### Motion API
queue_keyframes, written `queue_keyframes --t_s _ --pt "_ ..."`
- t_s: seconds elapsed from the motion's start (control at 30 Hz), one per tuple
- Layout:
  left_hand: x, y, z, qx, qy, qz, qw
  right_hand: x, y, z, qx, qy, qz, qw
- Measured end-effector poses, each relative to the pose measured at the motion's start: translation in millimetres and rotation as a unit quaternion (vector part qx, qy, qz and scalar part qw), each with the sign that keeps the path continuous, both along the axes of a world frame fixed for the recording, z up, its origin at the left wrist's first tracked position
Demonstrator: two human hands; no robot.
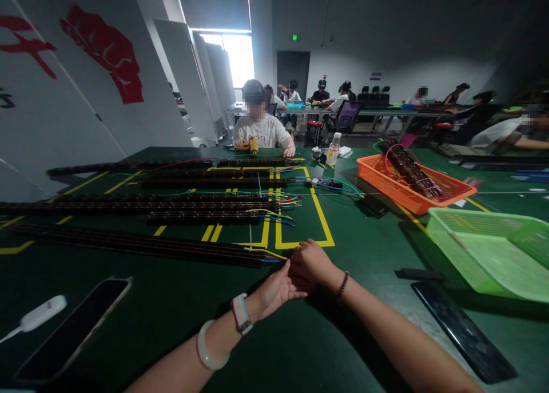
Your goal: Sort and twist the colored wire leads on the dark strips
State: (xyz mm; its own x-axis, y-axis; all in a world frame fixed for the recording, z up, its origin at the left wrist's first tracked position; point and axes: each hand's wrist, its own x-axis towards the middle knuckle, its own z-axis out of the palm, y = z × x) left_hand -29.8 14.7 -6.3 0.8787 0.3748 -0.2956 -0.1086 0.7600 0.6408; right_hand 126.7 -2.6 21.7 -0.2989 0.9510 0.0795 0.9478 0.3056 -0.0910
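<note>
A bundle of long dark strips [141,245] lies across the near part of the table, with coloured wires [274,257] coming out of its right end. These yellow, red and blue wires run to where my hands meet. My left hand [274,293] is palm up with its thumb at the wire ends and its fingers curled; it seems to pinch them. Against it, my right hand [313,262] is closed, knuckles up. What its fingers hold is hidden. A white tie [251,237] stands up from the bundle near its wired end.
More strip bundles [214,201] lie behind on the green table, over yellow tape [321,215]. An orange basket [369,178] holds another bundle; a green basket [446,250] stands nearer. Phones [463,330] lie on both sides. A person [261,127] sits opposite, near a bottle [333,150].
</note>
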Motion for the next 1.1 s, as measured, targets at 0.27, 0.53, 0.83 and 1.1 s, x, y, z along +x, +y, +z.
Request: queue_keyframes --t_s 0.27,0.53,0.83,1.1 --pt "5.5 2.9 -9.0 -0.075 0.008 0.142 0.987 -34.5 -22.0 -13.0 0.101 -0.157 0.003 0.982" --pt "9.8 4.7 -14.8 -0.083 0.054 0.201 0.974 -57.4 -35.7 -28.4 0.112 -0.162 -0.056 0.979" --pt "13.6 7.1 -8.8 -0.068 0.049 0.182 0.980 -30.4 -46.0 30.4 0.067 -0.050 -0.074 0.994" --pt "7.9 5.0 0.6 -0.032 0.028 0.117 0.992 -24.8 -55.8 40.9 -0.044 -0.070 -0.094 0.992"
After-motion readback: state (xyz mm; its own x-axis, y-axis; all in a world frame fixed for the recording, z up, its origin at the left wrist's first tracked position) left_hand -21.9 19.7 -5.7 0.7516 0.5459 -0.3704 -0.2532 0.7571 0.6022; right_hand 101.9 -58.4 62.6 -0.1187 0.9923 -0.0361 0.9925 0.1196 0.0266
